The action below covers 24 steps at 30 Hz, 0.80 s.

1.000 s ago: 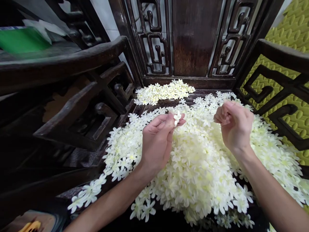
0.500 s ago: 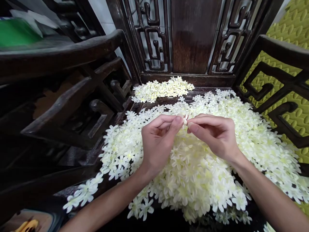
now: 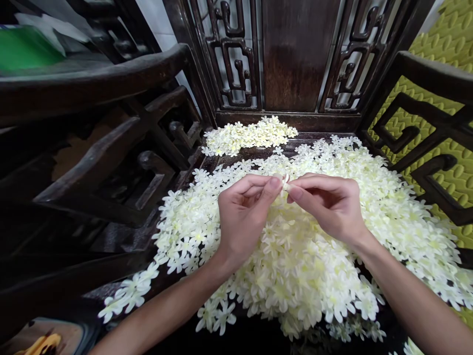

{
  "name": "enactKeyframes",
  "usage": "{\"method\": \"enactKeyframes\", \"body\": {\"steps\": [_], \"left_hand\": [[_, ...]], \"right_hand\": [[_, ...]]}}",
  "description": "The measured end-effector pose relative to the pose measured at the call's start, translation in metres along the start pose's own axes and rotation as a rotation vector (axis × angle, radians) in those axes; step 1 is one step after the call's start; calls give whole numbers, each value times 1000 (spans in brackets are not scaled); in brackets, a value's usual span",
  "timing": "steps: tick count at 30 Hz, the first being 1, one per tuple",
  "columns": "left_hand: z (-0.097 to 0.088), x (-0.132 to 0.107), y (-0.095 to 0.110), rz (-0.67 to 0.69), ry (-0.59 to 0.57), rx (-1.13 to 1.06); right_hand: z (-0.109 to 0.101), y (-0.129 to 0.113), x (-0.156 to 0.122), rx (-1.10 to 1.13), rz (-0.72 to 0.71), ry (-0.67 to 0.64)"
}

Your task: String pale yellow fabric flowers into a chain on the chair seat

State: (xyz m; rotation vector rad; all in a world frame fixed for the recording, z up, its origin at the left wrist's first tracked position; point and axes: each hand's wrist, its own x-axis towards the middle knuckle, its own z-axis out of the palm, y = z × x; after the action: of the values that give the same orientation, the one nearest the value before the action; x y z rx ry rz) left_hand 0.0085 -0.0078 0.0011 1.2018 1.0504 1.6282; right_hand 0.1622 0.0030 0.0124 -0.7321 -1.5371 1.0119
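Observation:
My left hand [image 3: 242, 217] and my right hand [image 3: 328, 204] meet fingertip to fingertip above a big heap of white fabric flowers [image 3: 314, 261] spread over a dark wooden chair seat [image 3: 258, 157]. Both hands pinch one small white flower [image 3: 284, 181] between thumbs and forefingers. A smaller, separate pile of the same flowers [image 3: 249, 135] lies at the back of the seat, against the carved backrest.
Carved dark armrests stand on the left [image 3: 111, 148] and on the right [image 3: 432, 162]. The backrest panel [image 3: 295, 59] closes the far side. A green thing [image 3: 25, 49] lies at upper left. Yellow-green quilted fabric [image 3: 451, 54] shows at right. A few flowers [image 3: 129, 296] trail toward the front left edge.
A second ago my right hand was a loose fist off to the right; it came left to meet my left hand, and both now pinch the same small flower.

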Motion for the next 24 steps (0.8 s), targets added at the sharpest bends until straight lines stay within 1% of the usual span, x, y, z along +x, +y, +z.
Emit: {"method": "enactKeyframes", "body": {"steps": [6, 10, 14, 17, 20, 24], "left_hand": [[-1, 0, -1, -22, -33, -22], [-2, 0, -2, -79, -69, -43], [-2, 0, -4, -71, -29, -29], [-2, -1, -4, -86, -12, -41], [-2, -2, -4, -140, -30, -110], [-3, -1, -4, -265, -121, -294]], "right_hand": [[0, 0, 0, 18, 57, 11], [2, 2, 0, -54, 74, 45], [4, 1, 1, -127, 71, 140], [4, 0, 2, -116, 91, 163], [5, 0, 1, -71, 114, 159], [2, 4, 0, -36, 140, 161]]}}
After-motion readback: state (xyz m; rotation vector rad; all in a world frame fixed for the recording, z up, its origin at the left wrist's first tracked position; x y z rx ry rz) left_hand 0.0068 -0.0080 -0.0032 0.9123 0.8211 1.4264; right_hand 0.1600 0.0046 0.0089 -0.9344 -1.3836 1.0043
